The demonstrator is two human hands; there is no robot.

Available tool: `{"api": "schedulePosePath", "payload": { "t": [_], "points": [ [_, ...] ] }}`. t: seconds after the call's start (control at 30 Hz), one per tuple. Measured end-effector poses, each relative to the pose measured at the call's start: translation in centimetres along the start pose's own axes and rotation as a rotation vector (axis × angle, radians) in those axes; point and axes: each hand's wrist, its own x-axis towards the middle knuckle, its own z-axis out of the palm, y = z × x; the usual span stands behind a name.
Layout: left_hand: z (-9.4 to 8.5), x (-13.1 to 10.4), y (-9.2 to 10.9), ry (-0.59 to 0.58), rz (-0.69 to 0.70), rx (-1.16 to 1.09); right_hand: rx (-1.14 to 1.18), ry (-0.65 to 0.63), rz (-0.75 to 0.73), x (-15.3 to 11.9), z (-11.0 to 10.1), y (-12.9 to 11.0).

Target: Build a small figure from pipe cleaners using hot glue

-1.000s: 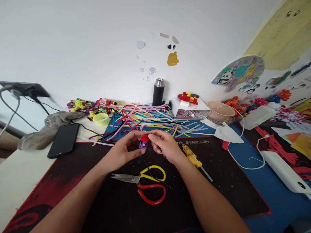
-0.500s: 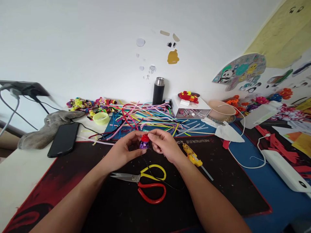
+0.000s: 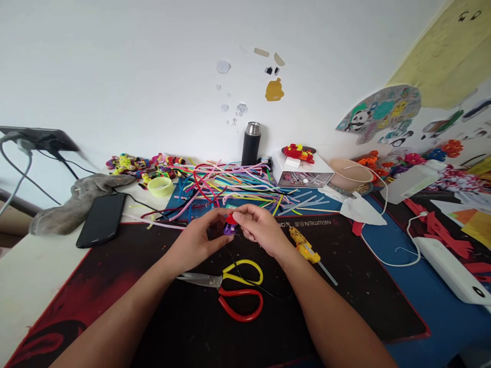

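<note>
Red and purple parts already seem joined in the small piece [image 3: 229,230], held between both hands: left hand [image 3: 197,242] grips its side, right hand [image 3: 262,231] pinches the red top. Scissors [image 3: 215,281] lie unused nearby. What remains, I cannot tell.

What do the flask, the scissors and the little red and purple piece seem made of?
Flask: likely metal, dull black body under a shiny silver top.
Scissors: blades look like steel, grey; glossy handles suggest plastic.
Red and purple piece: perhaps fuzzy pipe cleaner, its bright colours like the strands behind; too small to be sure.
</note>
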Motion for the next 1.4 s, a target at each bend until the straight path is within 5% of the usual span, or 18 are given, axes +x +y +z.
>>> {"api": "schedulePosePath", "payload": {
  "t": [0.33, 0.63, 0.87, 1.4],
  "points": [
    [0.3, -0.1, 0.0, -0.034, 0.06, 0.236, -0.18, 0.014, -0.03, -0.1, 0.0, 0.2],
    [0.1, -0.1, -0.3, -0.013, 0.042, 0.205, -0.205, 0.036, -0.051, 0.1, -0.1, 0.2],
    [0.1, 0.5, -2.0, -0.005, 0.026, 0.259, -0.128, 0.128, -0.098, 0.3, -0.8, -0.3],
    [0.6, 0.9, -4.9, 0.04, 0.096, 0.722, -0.087, 0.1, -0.101, 0.1, -0.7, -0.3]
  ]
}}
